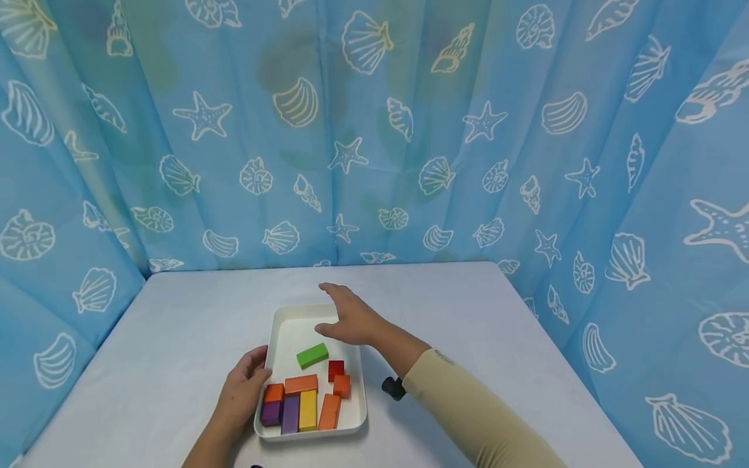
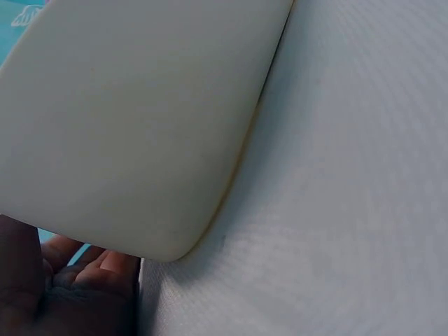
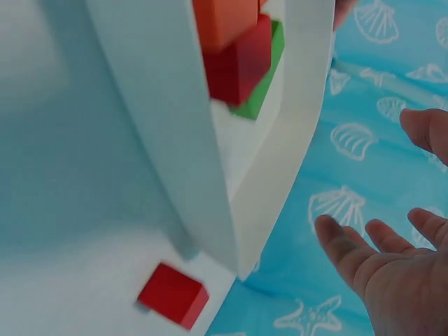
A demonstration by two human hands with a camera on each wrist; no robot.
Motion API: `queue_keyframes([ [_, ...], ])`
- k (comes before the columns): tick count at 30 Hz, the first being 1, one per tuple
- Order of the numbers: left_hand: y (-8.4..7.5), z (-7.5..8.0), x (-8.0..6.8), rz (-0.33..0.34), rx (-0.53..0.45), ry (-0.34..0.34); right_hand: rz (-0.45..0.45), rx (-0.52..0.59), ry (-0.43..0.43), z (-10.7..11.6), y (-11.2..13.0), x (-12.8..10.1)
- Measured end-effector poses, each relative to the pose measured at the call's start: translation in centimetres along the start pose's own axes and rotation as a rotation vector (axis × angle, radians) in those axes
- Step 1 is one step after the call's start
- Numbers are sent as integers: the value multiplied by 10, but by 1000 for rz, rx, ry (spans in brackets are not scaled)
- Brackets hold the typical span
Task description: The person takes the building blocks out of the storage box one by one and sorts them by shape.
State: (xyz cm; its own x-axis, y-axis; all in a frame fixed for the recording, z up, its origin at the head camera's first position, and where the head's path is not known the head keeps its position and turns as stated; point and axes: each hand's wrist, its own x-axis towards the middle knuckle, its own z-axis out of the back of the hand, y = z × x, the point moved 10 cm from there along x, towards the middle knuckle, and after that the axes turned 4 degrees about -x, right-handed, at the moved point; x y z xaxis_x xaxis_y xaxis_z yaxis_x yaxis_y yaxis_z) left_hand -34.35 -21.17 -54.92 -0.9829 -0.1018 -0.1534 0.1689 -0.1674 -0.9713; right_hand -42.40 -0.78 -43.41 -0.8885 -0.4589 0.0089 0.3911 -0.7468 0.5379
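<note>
A white tray (image 1: 304,324) on the table holds several coloured blocks. My left hand (image 1: 240,387) grips its left rim, thumb at the edge. In the left wrist view the tray's pale outer side (image 2: 133,133) stands above the left fingers (image 2: 108,269). Over the tray's far right part, my right hand (image 1: 353,318) is raised with fingers spread, touching nothing. A green block (image 1: 313,355) lies alone mid-tray, near a red cube (image 1: 336,370) and an orange cube (image 1: 342,386). Purple (image 1: 290,414), yellow (image 1: 307,410) and orange blocks (image 1: 329,411) fill the near end.
Outside the tray, a red block (image 3: 173,295) lies on the table in the right wrist view. A small black object (image 1: 393,388) shows beside the right sleeve. Blue shell-patterned curtains (image 1: 374,130) surround the white table (image 1: 456,305).
</note>
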Motion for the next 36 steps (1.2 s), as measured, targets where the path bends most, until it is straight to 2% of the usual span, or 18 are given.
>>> queue_keyframes([
  [5,1,1,-2,10,-31,11,41,34,47,-14,19,-4],
  [10,-1,2,-2,-4,-17,17,77,45,109,-36,40,-9],
  [17,-4,2,-4,-34,-19,28,173,-77,301,-87,69,-22],
  [20,-5,2,-4,-45,-32,31,214,-149,345,-101,79,-23],
  [25,-4,2,-5,-37,-73,38,218,-226,403,-112,84,-21],
  [31,-4,2,-6,-41,-110,47,301,-290,435,-121,94,-18],
  [36,-4,1,-4,-44,-99,44,264,-314,440,-123,91,-16],
])
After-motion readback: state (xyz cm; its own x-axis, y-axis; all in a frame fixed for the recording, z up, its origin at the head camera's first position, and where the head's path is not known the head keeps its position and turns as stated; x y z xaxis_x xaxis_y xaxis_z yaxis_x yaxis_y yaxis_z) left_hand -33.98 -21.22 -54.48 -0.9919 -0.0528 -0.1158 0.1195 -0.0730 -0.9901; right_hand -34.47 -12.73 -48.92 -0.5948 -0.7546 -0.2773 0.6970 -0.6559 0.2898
